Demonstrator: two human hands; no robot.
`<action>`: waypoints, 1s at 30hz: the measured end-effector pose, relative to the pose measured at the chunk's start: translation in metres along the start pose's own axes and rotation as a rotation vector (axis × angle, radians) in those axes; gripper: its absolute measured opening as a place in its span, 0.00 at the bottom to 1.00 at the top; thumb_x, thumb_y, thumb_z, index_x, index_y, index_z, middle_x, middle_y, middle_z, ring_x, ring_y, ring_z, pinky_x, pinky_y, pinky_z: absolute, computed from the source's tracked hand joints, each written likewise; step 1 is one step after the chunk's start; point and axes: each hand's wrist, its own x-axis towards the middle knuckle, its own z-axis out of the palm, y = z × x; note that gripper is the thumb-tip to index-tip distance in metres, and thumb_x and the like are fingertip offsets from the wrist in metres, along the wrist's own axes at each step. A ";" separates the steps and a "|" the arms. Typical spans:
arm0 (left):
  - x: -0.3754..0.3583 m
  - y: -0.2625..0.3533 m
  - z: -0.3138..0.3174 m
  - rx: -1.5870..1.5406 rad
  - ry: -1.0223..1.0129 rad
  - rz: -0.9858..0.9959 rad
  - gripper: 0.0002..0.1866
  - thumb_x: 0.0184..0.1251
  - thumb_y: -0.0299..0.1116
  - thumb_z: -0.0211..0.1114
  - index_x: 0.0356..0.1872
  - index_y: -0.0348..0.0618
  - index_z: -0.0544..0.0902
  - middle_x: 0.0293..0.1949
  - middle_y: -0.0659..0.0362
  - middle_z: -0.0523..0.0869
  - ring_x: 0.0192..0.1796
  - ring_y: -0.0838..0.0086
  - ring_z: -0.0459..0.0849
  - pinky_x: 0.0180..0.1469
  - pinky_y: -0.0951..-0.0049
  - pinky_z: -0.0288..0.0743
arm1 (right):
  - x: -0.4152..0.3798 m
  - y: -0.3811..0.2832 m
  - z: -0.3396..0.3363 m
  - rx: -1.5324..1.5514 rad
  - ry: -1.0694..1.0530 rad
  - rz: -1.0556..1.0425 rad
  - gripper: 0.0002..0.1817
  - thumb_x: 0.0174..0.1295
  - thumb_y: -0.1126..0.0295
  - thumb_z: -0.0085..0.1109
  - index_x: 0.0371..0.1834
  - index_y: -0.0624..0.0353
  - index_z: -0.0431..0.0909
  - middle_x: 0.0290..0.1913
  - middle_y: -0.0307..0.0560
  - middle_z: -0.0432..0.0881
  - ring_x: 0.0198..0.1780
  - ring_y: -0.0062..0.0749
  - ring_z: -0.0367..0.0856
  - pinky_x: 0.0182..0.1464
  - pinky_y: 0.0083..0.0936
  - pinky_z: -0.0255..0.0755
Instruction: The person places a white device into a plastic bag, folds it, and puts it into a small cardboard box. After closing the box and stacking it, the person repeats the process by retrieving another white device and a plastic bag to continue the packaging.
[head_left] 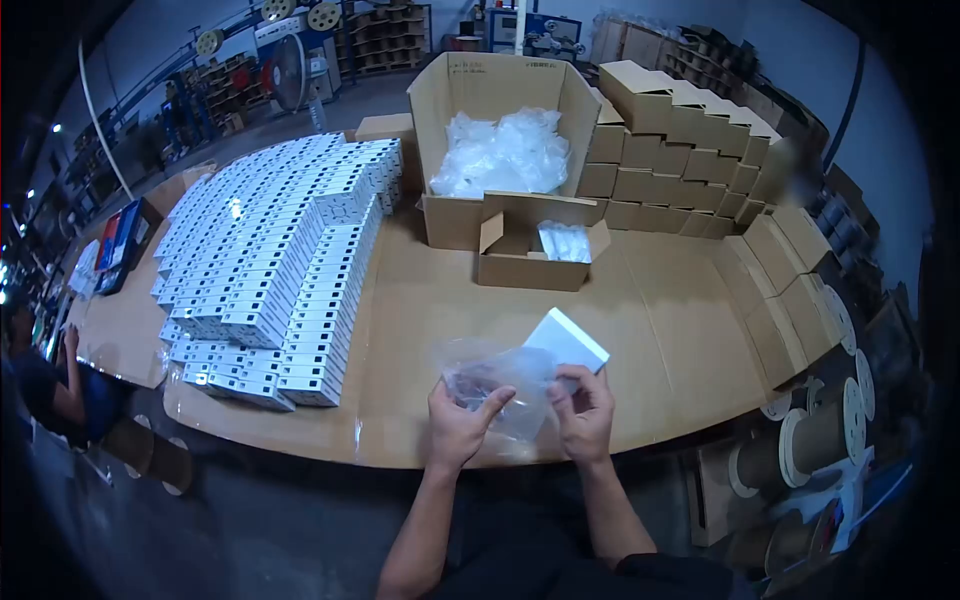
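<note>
A clear plastic bag [500,385] is stretched between my two hands above the front of the cardboard-covered table [400,350]. My left hand [462,422] grips the bag's left side, thumb on top. On the right side of the bag, my right hand [584,412] pinches the plastic between thumb and fingers. A flat white box [568,340] lies just beyond my right hand, partly covered by the bag and the fingers. Behind it stands a small open carton [530,272] with clear plastic packets [565,243] inside.
Stacked white boxes with black squares [270,250] fill the left side. A large open carton [455,220] of plastic bags [505,150] stands at the back. Brown cartons [650,155] are piled at the right. A person [70,385] is at the far left; spools [825,430] stand at lower right.
</note>
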 end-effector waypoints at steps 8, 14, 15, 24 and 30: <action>0.005 0.000 -0.002 0.100 -0.061 -0.048 0.25 0.60 0.25 0.82 0.55 0.34 0.79 0.40 0.56 0.91 0.44 0.76 0.90 0.48 0.74 0.84 | 0.062 -0.041 -0.035 -0.261 -0.222 -0.300 0.21 0.50 0.66 0.85 0.47 0.57 0.90 0.62 0.57 0.78 0.64 0.44 0.79 0.64 0.36 0.75; 0.018 -0.008 0.003 0.204 -0.050 -0.023 0.29 0.57 0.27 0.85 0.56 0.35 0.79 0.40 0.57 0.90 0.45 0.75 0.90 0.49 0.73 0.85 | 0.080 -0.028 -0.023 -0.446 -0.282 -0.449 0.14 0.43 0.73 0.85 0.35 0.54 0.92 0.66 0.61 0.78 0.64 0.50 0.83 0.60 0.39 0.80; 0.018 -0.010 0.003 0.224 -0.054 -0.019 0.30 0.56 0.28 0.85 0.57 0.35 0.78 0.40 0.58 0.90 0.45 0.75 0.90 0.49 0.73 0.85 | 0.080 -0.025 -0.022 -0.433 -0.278 -0.439 0.14 0.44 0.74 0.84 0.35 0.54 0.92 0.66 0.61 0.78 0.63 0.50 0.84 0.60 0.39 0.80; 0.014 -0.040 -0.006 0.292 -0.044 -0.027 0.37 0.51 0.30 0.87 0.61 0.39 0.75 0.45 0.55 0.89 0.47 0.75 0.90 0.51 0.70 0.86 | 0.080 -0.008 -0.026 -0.240 -0.397 -0.248 0.09 0.51 0.79 0.77 0.36 0.56 0.92 0.64 0.60 0.80 0.61 0.47 0.84 0.59 0.35 0.79; 0.011 -0.021 -0.006 0.417 -0.115 -0.113 0.38 0.49 0.27 0.88 0.60 0.35 0.74 0.46 0.53 0.88 0.48 0.72 0.89 0.52 0.71 0.86 | 0.092 0.002 -0.031 -0.015 -0.229 -0.155 0.18 0.61 0.88 0.60 0.51 0.61 0.87 0.50 0.49 0.78 0.46 0.26 0.80 0.46 0.21 0.76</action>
